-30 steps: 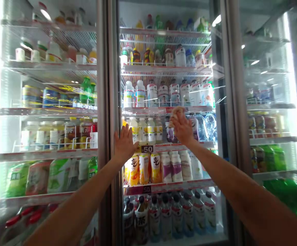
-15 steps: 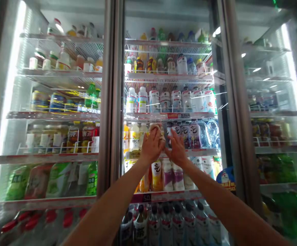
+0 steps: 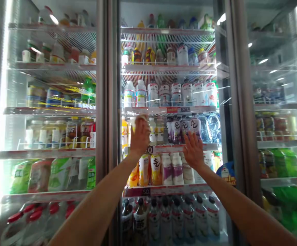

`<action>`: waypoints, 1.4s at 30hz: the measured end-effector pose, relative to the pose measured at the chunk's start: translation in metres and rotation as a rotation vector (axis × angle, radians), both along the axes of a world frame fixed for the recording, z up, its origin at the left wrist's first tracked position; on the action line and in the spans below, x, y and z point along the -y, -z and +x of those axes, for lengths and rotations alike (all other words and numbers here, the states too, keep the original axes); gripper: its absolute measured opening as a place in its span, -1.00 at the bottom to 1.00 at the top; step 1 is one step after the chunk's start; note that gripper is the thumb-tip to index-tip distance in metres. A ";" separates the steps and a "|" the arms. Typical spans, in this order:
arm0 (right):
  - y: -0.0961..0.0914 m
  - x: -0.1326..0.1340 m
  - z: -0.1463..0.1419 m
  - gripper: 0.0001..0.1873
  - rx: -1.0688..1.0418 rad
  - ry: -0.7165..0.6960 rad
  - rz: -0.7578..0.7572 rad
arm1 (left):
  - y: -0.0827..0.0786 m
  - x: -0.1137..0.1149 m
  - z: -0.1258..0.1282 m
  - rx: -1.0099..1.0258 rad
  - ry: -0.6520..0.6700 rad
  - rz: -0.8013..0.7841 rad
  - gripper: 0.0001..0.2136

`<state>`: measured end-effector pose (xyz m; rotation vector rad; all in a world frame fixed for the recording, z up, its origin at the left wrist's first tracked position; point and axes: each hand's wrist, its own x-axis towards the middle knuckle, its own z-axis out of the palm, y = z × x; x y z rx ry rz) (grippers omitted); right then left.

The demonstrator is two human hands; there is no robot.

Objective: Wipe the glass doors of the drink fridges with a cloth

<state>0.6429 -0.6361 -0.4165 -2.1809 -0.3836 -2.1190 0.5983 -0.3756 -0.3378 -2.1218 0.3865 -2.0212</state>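
Note:
My left hand (image 3: 139,136) is closed on a pale cloth (image 3: 141,119) and presses it against the glass door (image 3: 169,44) of the middle drinks fridge, at the level of the third shelf. My right hand (image 3: 194,151) lies flat on the same glass a little lower and to the right, with its fingers spread and nothing in it. Behind the glass stand rows of bottles, with purple-labelled bottles (image 3: 180,127) between the two hands.
A metal door frame (image 3: 107,102) separates this door from the left fridge door (image 3: 48,102), also stocked with drinks. Another frame (image 3: 234,102) borders a right fridge door (image 3: 276,102). Dark-capped bottles (image 3: 169,215) fill the bottom shelf.
The cloth has passed from my right hand to my left hand, which has moved it left across the glass. My right hand has opened and dropped lower right, flat on the glass.

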 end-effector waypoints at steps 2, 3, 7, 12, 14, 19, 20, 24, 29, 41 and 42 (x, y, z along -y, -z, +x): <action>0.000 -0.001 0.000 -0.33 0.005 -0.006 -0.009 | 0.017 0.018 0.001 -0.067 0.013 0.364 -0.52; 0.000 0.000 0.000 -0.33 0.006 -0.006 -0.023 | 0.020 0.024 0.001 -0.092 0.016 0.509 -0.53; 0.000 0.003 0.000 -0.33 -0.003 0.003 -0.043 | -0.006 0.004 -0.004 -0.058 -0.025 0.362 -0.53; 0.001 -0.001 -0.001 -0.34 -0.025 0.004 -0.007 | -0.021 -0.041 -0.012 0.007 -0.090 -0.141 -0.49; 0.001 -0.002 -0.001 -0.32 -0.030 -0.004 0.000 | 0.000 -0.045 -0.014 -0.054 -0.075 0.098 -0.50; 0.002 -0.001 -0.001 -0.28 -0.012 -0.002 -0.030 | 0.002 -0.055 -0.017 -0.054 -0.074 0.150 -0.49; 0.002 0.000 -0.001 -0.28 -0.007 0.001 -0.029 | -0.007 -0.058 -0.017 -0.031 -0.081 0.028 -0.48; 0.002 -0.001 -0.001 -0.30 -0.008 0.002 -0.012 | 0.002 -0.061 -0.016 -0.018 -0.078 -0.125 -0.47; 0.002 -0.001 -0.002 -0.28 -0.019 0.005 -0.029 | 0.071 -0.056 -0.010 -0.053 -0.059 0.146 -0.51; 0.001 -0.001 -0.005 -0.33 -0.051 -0.007 -0.018 | 0.107 -0.060 -0.003 -0.010 -0.021 -0.050 -0.44; 0.001 -0.001 -0.005 -0.33 -0.052 -0.007 -0.022 | 0.120 -0.061 -0.003 -0.034 -0.024 0.023 -0.44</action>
